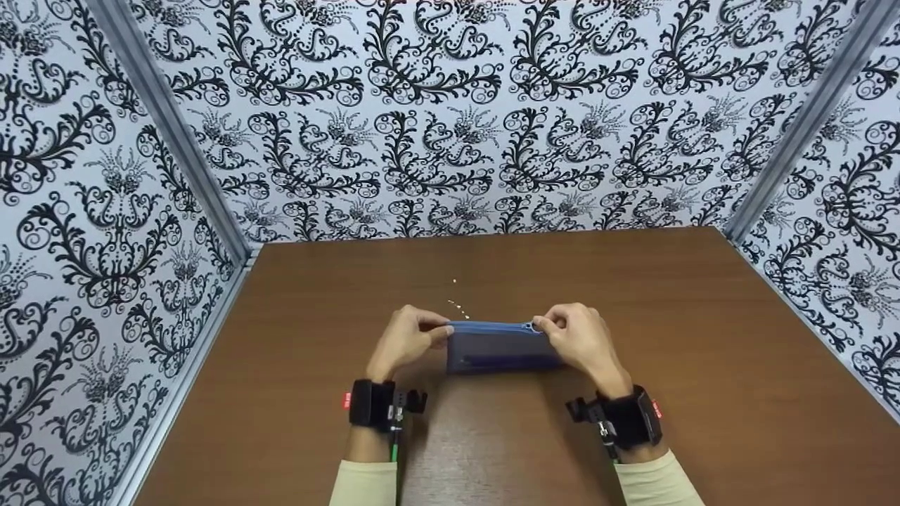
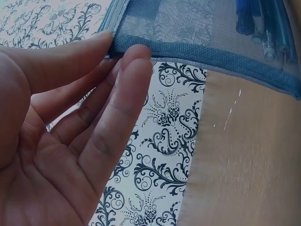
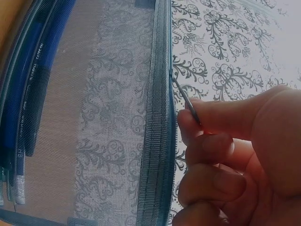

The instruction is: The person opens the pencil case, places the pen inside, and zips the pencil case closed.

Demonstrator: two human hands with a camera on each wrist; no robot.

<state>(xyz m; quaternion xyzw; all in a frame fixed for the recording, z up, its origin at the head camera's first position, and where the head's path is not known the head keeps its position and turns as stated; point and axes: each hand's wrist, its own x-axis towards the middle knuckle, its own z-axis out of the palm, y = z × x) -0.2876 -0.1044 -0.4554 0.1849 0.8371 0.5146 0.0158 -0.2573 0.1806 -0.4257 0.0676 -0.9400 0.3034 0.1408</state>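
A dark blue mesh pencil case (image 1: 492, 350) is held up above the table between both hands, its blue zipper (image 1: 489, 327) along the top edge. My left hand (image 1: 411, 339) pinches its top left corner between thumb and index finger; the other fingers are loosely bent in the left wrist view. At the zipper's right part, my right hand (image 1: 582, 337) pinches the metal zipper pull (image 3: 185, 98) between thumb and index finger, the remaining fingers curled. Through the mesh, several pens and pencils (image 3: 30, 89) show along the bottom of the case. The right hand covers the case's right end.
A brown wooden table (image 1: 316, 281) lies below, enclosed by patterned black-and-white walls (image 1: 450, 126) with grey metal posts (image 1: 169, 126). Small bright specks (image 1: 459, 306) show on the table behind the case. Black straps (image 1: 370, 403) with small cameras sit on both wrists.
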